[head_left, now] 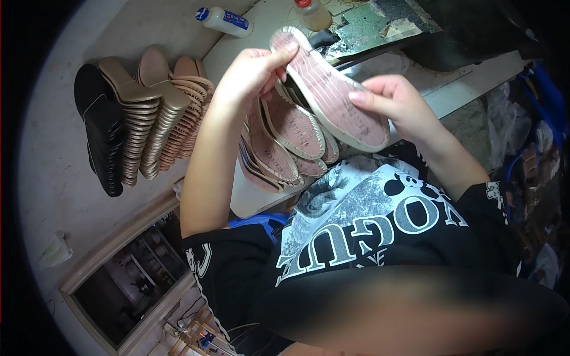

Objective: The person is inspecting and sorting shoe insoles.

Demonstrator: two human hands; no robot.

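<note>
Both hands are on one insole (329,89), pink underside up, pale stripes across it, off-white pleated edge all round. It's raised over the tabletop (246,203), tilted, running from far left to near right, narrower end far, wider end near the person's shirt (463,237). Left hand (255,71): gripping the far end, thumb pressed on the pink face, other fingers curled behind and partly hidden. Right hand (395,101): pinching the right edge nearer the wide end, thumb flat on the pink face, the rest at or behind the edge; can't tell exactly where those fingertips sit.

Just left of and below the held piece, a loose pile of similar insoles (291,127) lies on the tabletop, overlapping, mostly pink face up with pale rims. Further left, by the wall (50,127), four tall stacks: black stack (104,133) with a thin tie around it, then bronze stack (139,130), champagne stack (163,113), peach stack (189,104). What supports them, can't tell.

Far side: white bottle (222,21) with blue label, lying tilted or leaning, unclear; red-capped bottle (314,16), see-through, to its right; stained green board (371,29) further right. Right: crumpled clear plastic (507,121).
</note>
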